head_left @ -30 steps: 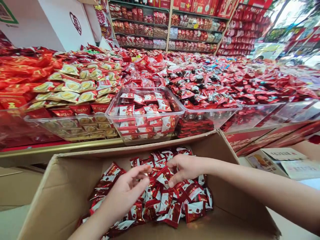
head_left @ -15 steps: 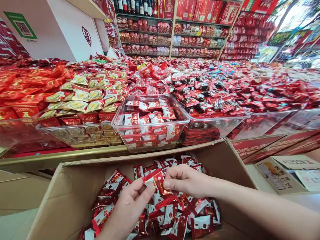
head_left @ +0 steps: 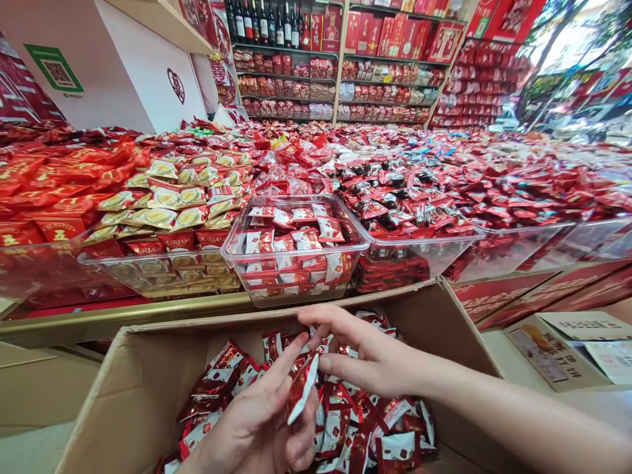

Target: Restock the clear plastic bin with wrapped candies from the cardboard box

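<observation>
Over a cardboard box [head_left: 106, 395], my left hand [head_left: 261, 415] holds a small red-and-white candy packet [head_left: 302, 390]. The packet is turned nearly edge-on between the fingers. My right hand [head_left: 365, 355] is beside it, fingers stretched and apart; its thumb tip lies close to the packet's edge, and whether they touch I cannot tell. Beneath both hands, many loose packets [head_left: 399, 451] of the same red and white kind lie in the box. Just beyond the box, a clear plastic bin [head_left: 296, 250] holds similar packets in stacked rows.
Bins of gold durian packets [head_left: 162, 217] and orange-red packets [head_left: 59, 178] stand left, and dark red packets [head_left: 395, 197] right. A gold counter edge [head_left: 148, 313] runs behind the box. A printed carton [head_left: 557, 349] sits at right. Shelves [head_left: 291, 85] with bottles stand at the back.
The packet has turned from lying flat between both hands to nearly edge-on in my left hand. My right hand has let go and its fingers have spread. The view has tilted slightly upward.
</observation>
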`<state>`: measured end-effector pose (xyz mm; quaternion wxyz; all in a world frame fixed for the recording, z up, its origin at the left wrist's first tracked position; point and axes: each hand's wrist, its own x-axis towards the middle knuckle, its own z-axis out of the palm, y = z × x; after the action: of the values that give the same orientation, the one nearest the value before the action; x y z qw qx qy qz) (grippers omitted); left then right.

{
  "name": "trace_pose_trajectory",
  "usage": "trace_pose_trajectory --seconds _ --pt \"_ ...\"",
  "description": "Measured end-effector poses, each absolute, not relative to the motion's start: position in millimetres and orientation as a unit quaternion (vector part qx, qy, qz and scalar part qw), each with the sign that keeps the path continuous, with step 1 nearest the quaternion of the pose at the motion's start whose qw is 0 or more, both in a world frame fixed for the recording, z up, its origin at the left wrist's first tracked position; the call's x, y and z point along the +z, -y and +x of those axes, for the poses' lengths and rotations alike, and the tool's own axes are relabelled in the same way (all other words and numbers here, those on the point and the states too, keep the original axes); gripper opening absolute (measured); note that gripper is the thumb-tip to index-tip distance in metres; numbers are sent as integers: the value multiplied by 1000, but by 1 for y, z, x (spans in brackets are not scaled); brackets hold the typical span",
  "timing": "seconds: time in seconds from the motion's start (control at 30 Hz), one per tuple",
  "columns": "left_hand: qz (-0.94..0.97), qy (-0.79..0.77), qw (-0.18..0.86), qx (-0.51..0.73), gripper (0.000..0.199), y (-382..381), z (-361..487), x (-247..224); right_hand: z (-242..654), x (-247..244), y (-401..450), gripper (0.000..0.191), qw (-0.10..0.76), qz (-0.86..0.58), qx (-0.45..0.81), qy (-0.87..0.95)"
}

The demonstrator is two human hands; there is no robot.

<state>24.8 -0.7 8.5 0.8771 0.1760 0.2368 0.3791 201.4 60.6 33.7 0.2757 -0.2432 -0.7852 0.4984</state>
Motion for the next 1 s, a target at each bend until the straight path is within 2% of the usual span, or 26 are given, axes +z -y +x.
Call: trace_pose_trajectory --seconds 0.07,0.1,0.2,0.23,0.4,0.53,0.67,0.77,0.9,1.0 --pt "151 -222 888 374 24 0 25 9 199 32 -63 24 233 -216 540 780" --pt "155 -237 886 368 23 0 25 9 199 30 -64 21 220 -232 549 772" --pt "206 -314 845 380 52 -3 24 8 199 23 -65 31 219 -327 551 736" --pt "225 -342 820 399 54 -4 23 7 199 21 -65 33 222 -344 549 729" --pt "255 -424 742 452 17 -6 29 10 201 15 -65 36 218 -340 587 702" --pt "249 -452 714 474 21 -6 35 14 201 12 -64 34 245 -335 623 662" --pt "225 -436 744 455 38 -6 29 17 201 14 -62 23 311 -288 487 764" --pt "244 -460 721 456 34 -7 26 16 199 15 -60 16 361 -248 425 792" --pt "330 -507 593 532 41 -8 30 9 194 14 -59 26 356 -334 589 644" --pt "368 -498 564 546 44 -10 32 5 192 12 -61 35 305 -339 711 535"
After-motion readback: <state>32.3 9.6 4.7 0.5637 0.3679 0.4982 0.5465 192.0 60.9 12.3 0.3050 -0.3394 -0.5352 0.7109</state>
